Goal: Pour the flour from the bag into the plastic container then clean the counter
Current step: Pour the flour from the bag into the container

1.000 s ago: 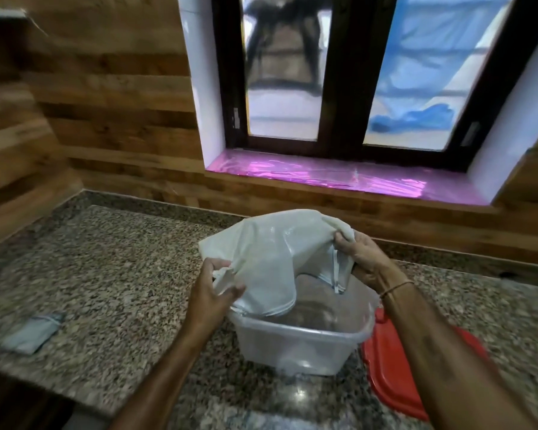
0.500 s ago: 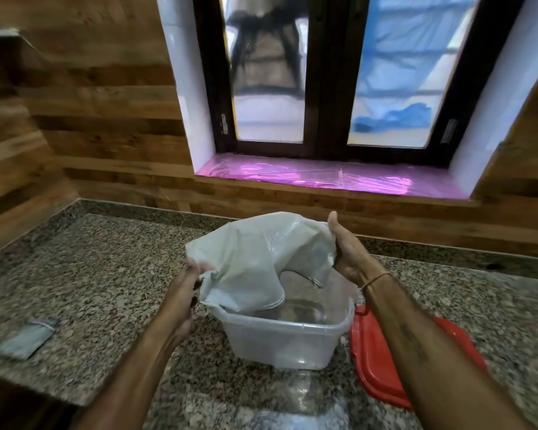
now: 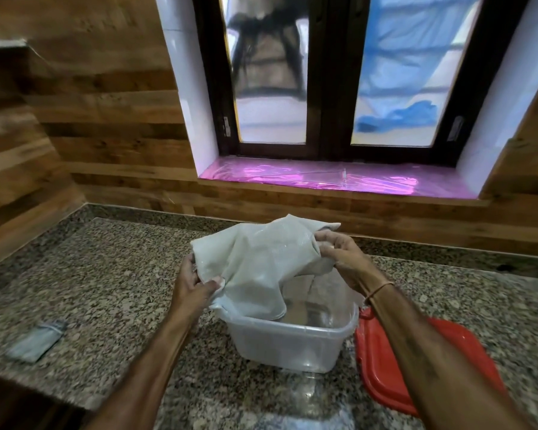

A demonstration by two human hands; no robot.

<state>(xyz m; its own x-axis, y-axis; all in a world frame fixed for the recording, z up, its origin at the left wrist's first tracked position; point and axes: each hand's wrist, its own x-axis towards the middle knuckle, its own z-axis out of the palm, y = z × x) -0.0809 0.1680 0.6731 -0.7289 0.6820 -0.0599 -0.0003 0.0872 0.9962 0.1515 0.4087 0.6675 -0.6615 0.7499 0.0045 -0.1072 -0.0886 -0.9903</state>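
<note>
A whitish flour bag [image 3: 261, 262] is held tipped over a clear plastic container [image 3: 289, 342] on the granite counter [image 3: 106, 274]. The bag's lower end hangs inside the container's left half. My left hand [image 3: 193, 283] grips the bag's left corner above the container's left rim. My right hand [image 3: 339, 256] pinches the bag's upper right corner, higher than the left. The container's inside looks dim and hazy; I cannot make out flour in it.
A red lid [image 3: 395, 361] lies flat on the counter right beside the container. A folded grey cloth [image 3: 35, 341] sits near the counter's front left edge. Wooden walls and a window with a pink sill [image 3: 333, 178] stand behind.
Both hands shifted their hold on the bag; the right hand now pinches the upper right corner with fingers showing. The bag's lower end hangs deeper in the container.
</note>
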